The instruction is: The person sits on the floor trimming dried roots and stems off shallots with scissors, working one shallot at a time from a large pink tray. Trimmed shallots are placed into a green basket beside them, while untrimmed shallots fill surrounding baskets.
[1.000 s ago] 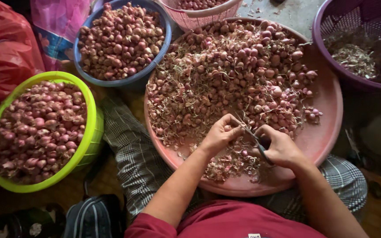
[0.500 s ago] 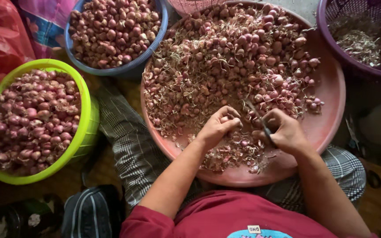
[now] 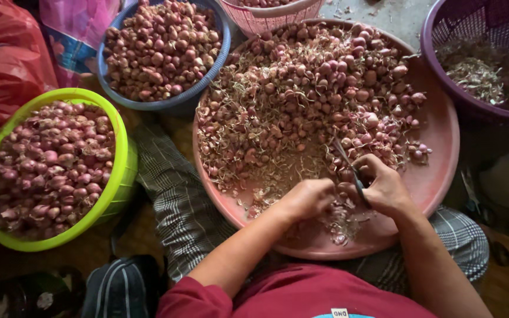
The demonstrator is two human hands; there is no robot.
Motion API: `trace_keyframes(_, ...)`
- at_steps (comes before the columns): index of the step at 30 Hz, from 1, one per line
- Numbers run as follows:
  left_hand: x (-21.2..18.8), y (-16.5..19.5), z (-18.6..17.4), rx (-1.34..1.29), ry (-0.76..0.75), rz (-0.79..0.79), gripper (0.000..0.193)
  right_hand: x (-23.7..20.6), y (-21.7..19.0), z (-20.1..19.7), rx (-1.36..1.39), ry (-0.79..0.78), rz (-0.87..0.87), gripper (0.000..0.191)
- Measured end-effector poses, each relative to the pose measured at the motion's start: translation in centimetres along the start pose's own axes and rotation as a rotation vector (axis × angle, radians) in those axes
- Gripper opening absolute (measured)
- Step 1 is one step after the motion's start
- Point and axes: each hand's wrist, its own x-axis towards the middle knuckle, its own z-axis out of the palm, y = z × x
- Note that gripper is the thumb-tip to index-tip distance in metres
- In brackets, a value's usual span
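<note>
While gripped, knife [image 3: 349, 168] blade up-left, steeply tilted.

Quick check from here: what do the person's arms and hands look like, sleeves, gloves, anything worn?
Both hands, left hand and right hand, are bare, no gloves. No rings, watch or bands show. The forearms are uncovered; short dark red sleeves of a T-shirt end above the elbows.

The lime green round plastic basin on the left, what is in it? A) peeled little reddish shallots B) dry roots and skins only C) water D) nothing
A: the lime green round plastic basin is heaped with small reddish-purple shallots, while the dry trimmings lie in the purple plastic basket at the upper right.
</note>
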Motion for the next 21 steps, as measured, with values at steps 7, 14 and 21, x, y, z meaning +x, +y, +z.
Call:
trace_keyframes(7, -0.2, 1.0, -2.1, -0.015, 0.177, 0.099, 0.020, 0.5, 1.4, 0.7, 0.103, -0.007, -0.077, 0.057)
trace_keyframes(14, -1.0, 1.8, -0.2, 0.597, -0.119, 0.180, 0.025, 0.2, 1.2, 0.3, 0.041, 0.025, -0.033, 0.055)
trace_keyframes(21, -0.3, -0.7, -1.2, -0.358, 0.050, 0.099, 0.017, 0.2, 1.1, 0.3, 0.219, -0.036, -0.138, 0.061)
